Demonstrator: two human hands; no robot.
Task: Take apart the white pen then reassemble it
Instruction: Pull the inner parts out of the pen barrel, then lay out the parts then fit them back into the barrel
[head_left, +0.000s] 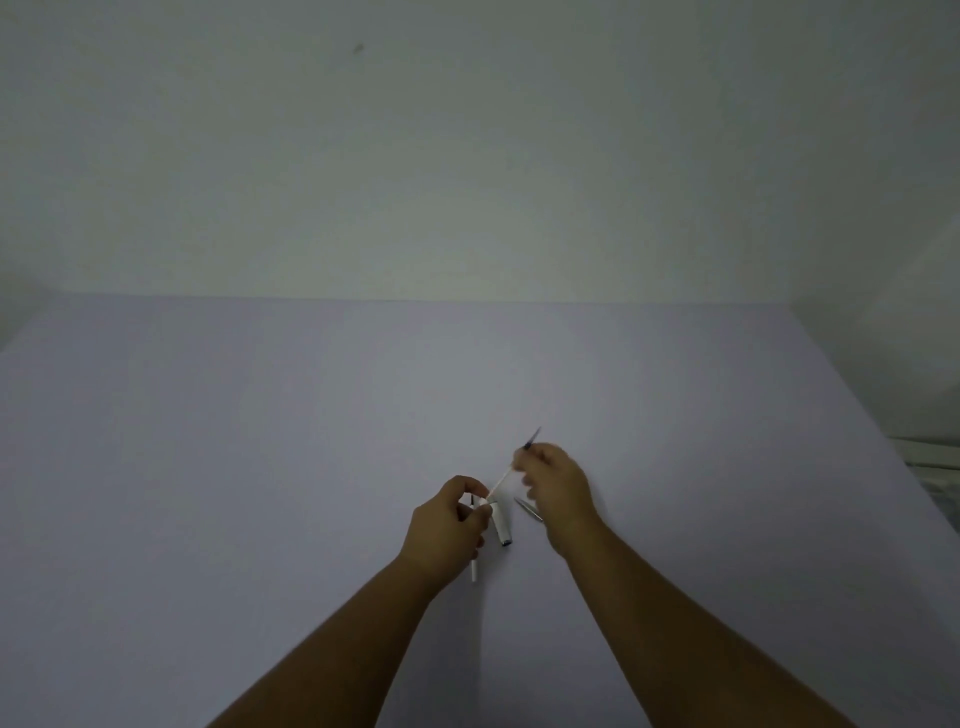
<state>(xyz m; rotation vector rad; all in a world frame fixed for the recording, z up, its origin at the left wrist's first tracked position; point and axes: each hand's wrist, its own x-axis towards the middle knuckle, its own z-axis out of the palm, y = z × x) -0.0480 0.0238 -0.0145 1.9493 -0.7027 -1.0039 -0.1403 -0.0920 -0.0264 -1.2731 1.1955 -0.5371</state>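
Note:
My left hand (451, 525) grips the white pen barrel (475, 570), whose lower end sticks out below the fist. My right hand (557, 491) pinches the thin ink refill (503, 479); its dark tip points up and right past the fingers, and its pale tail reaches down to the barrel's mouth at my left fingertips. A white pen cap (502, 525) with a dark end lies on the table between my hands. A small grey metal piece (529, 509) rests just left of my right wrist.
The work surface is a plain pale lilac table (260, 467) against a bare off-white wall (467, 156). The table's right edge runs diagonally at far right, with something pale beyond it (935, 467).

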